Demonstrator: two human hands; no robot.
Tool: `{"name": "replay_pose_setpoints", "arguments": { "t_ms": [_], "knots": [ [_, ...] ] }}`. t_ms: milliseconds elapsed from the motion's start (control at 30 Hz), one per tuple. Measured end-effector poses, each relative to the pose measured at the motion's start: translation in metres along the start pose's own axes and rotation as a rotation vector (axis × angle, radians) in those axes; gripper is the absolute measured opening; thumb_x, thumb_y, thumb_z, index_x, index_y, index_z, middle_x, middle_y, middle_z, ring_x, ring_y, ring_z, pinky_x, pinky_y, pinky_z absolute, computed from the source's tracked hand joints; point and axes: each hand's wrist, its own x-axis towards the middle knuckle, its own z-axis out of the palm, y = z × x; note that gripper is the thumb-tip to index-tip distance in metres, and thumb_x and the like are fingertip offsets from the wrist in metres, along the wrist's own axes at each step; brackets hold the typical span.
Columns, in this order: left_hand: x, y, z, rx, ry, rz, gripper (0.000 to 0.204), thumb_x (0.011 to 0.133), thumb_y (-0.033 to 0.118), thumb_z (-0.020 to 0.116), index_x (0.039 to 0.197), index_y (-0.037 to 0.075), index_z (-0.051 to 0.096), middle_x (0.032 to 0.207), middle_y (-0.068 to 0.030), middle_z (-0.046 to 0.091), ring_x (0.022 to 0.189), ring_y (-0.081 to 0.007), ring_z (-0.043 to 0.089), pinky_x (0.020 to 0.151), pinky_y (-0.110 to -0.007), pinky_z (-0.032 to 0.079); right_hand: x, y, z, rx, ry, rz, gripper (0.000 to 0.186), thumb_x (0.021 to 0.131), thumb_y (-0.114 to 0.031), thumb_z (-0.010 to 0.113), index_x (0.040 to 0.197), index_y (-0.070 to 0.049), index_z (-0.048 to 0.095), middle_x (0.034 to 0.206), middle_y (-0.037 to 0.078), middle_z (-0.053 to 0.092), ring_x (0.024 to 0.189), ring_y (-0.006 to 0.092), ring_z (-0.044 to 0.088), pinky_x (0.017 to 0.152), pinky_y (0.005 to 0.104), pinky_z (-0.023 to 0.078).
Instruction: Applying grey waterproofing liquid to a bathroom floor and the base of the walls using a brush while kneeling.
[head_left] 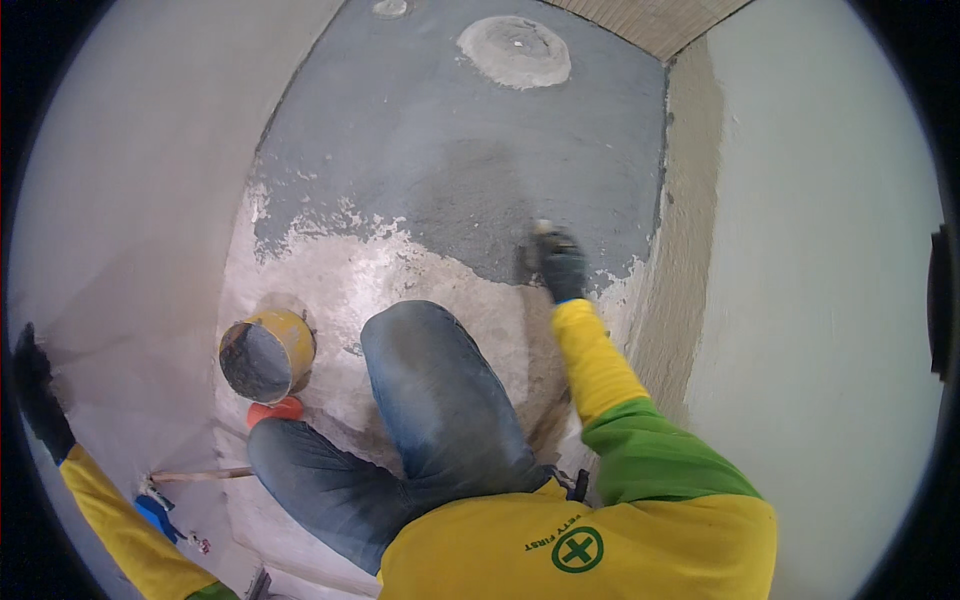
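My right hand [560,265], in a dark glove, is closed around a hand tool with a pale end [543,229]. Motion blurs the tool, so its exact kind is unclear. It is at the ragged front edge of the wet grey coating [470,200] spread over the floor. Far to the left, my left hand [38,390], also dark-gloved, rests against the left wall [120,220] with its fingers stretched out. A yellow bucket [290,342] stands tilted left of my knees, with grey mix [256,362] inside.
Bare pale floor [330,275] lies between my knees and the coating. A round pale patch [515,50] interrupts the coating at the far end. An orange-red object [275,410] touches the bucket. A wooden stick [205,474] and blue item [155,515] lie lower left. The right wall [800,280] is close.
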Motion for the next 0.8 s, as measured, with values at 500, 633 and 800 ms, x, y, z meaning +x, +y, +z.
{"name": "replay_pose_setpoints", "arguments": {
  "t_ms": [500,633,800],
  "knots": [
    [0.002,-0.008,-0.013,0.088,-0.041,0.026,0.052,0.1,0.045,0.034,0.127,0.005,0.056,0.122,-0.0024,0.061,0.092,-0.0099,0.051,0.088,-0.024,0.037,-0.081,0.124,-0.093,0.208,0.22,0.388,0.022,0.086,-0.029,0.064,0.087,-0.007,0.064,0.079,0.008,0.066,0.071,0.0222,0.063,0.067,0.0331,0.049],
    [-0.003,0.004,0.049,0.002,-0.006,0.096,0.051,0.1,0.044,0.035,0.124,0.006,0.059,0.119,-0.0023,0.062,0.088,-0.0106,0.051,0.085,-0.025,0.037,-0.087,0.145,-0.09,-0.16,0.301,0.468,0.032,0.09,-0.035,0.053,0.096,-0.006,0.066,0.092,0.016,0.066,0.083,0.0329,0.064,0.076,0.038,0.05],
    [0.017,-0.004,-0.023,0.098,-0.188,0.07,0.051,0.1,0.044,0.035,0.124,0.005,0.058,0.121,-0.0042,0.062,0.095,-0.0114,0.053,0.088,-0.023,0.037,-0.023,-0.008,0.027,-0.177,0.195,0.033,0.028,0.089,-0.027,0.045,0.105,-0.01,0.061,0.101,0.019,0.062,0.089,0.0349,0.063,0.076,0.0471,0.051]
  ]
}}
